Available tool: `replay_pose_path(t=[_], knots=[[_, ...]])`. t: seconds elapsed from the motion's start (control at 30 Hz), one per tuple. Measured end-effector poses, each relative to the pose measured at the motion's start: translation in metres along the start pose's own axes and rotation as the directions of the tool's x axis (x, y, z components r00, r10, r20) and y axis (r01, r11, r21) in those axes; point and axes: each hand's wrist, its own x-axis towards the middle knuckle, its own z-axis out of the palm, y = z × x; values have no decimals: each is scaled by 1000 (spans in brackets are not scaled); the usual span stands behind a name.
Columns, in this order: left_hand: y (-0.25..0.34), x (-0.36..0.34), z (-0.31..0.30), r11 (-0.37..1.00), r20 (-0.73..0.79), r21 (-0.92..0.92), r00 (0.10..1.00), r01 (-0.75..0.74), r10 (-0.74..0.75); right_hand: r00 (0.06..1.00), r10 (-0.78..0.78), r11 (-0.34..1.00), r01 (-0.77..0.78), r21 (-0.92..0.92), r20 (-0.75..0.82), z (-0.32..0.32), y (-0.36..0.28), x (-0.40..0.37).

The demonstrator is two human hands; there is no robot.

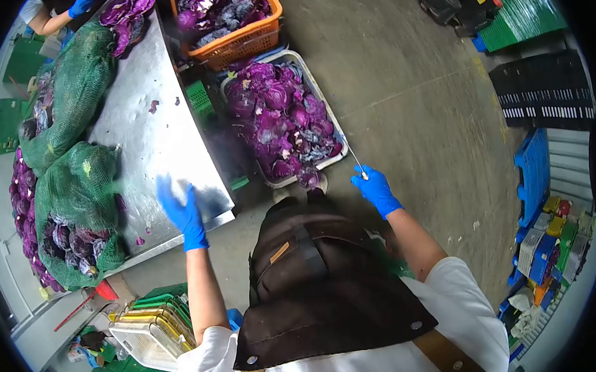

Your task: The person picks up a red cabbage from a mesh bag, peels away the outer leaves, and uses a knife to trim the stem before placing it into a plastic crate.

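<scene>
Your left hand was above the near corner of the metal desk, slightly blurred, its fingers spread and holding nothing. Your right hand had its fingers closed around the handle of a knife, whose thin blade pointed away from you, near the corner of a white-rimmed tub on the floor. Purple cabbage leaves filled that tub; beyond it stood an orange crate of more leaves. On the desk, green mesh sacks lay left of your left hand, the nearer one holding red cabbages.
</scene>
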Motion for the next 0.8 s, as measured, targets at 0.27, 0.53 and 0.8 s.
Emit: replay_pose_path(t=[0.27, 0.53, 0.8], knots=[[-41, -30, -36, 967, 94, 240, 990, 84, -109, 974, 220, 967, -210, 144, -57, 8, 32, -58], [-48, -37, -31, 944, 112, 331, 993, 0, -40, 949, 172, 985, -167, 41, -265, 12, 69, -76], [-48, -37, -31, 967, 42, 228, 990, 118, -131, 862, 335, 941, -288, 177, -379, -20, 105, -92]])
